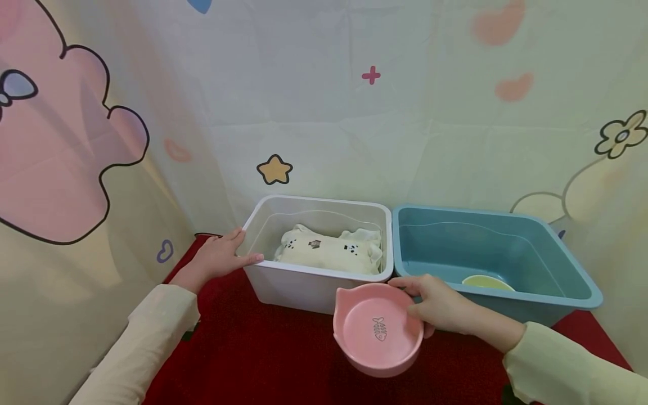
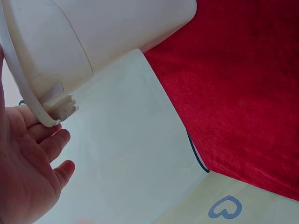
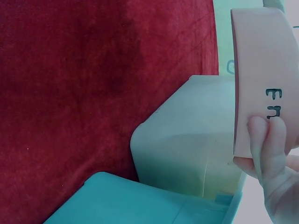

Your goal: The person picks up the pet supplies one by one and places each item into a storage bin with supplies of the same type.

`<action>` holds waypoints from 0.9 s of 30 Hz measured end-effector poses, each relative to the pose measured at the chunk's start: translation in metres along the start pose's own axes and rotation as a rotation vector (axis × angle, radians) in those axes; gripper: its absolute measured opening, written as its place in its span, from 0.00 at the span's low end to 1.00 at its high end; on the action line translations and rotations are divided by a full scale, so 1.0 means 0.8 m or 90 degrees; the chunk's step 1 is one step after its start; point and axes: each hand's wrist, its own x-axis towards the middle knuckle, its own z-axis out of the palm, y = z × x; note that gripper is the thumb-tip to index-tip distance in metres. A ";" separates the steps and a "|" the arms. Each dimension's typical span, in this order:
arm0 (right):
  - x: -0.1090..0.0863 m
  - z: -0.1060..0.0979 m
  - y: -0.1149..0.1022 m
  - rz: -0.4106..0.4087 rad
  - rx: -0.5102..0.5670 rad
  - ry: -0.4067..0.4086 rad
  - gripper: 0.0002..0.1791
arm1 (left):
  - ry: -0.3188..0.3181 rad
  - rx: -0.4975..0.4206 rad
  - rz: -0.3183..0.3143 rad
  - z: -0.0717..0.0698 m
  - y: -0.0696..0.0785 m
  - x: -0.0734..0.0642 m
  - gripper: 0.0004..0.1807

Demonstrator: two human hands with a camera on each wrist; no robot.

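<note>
My right hand [image 1: 440, 304] grips a pink pet bowl [image 1: 377, 332] by its right side, thumb at the rim and fingers against the outer wall. The bowl has a cat-ear rim and a fishbone print inside; it is held tilted over the red cloth. Dark lettering shows on its wall in the right wrist view. My left hand [image 1: 217, 256] holds the front left corner of a white bin [image 1: 293, 287], its thumb along the front rim. Inside that bin lies a cream, ruffled pillow [image 1: 324, 253] with small animal prints.
A teal bin [image 1: 466, 247] stands right beside the white one, with a yellow-green rounded item [image 1: 488, 281] partly hidden behind its front wall. Red cloth [image 1: 263, 360] covers the table. A printed curtain [image 1: 324, 112] hangs close behind both bins.
</note>
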 end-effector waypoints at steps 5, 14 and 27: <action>-0.001 -0.003 -0.001 0.004 0.009 0.002 0.29 | 0.009 0.005 0.011 0.001 0.000 0.000 0.52; -0.003 -0.011 -0.006 0.008 0.023 0.016 0.28 | 0.005 0.004 0.004 0.001 -0.001 0.001 0.53; -0.004 -0.018 -0.004 -0.007 0.040 0.013 0.29 | 0.001 0.010 0.008 0.001 -0.002 0.002 0.55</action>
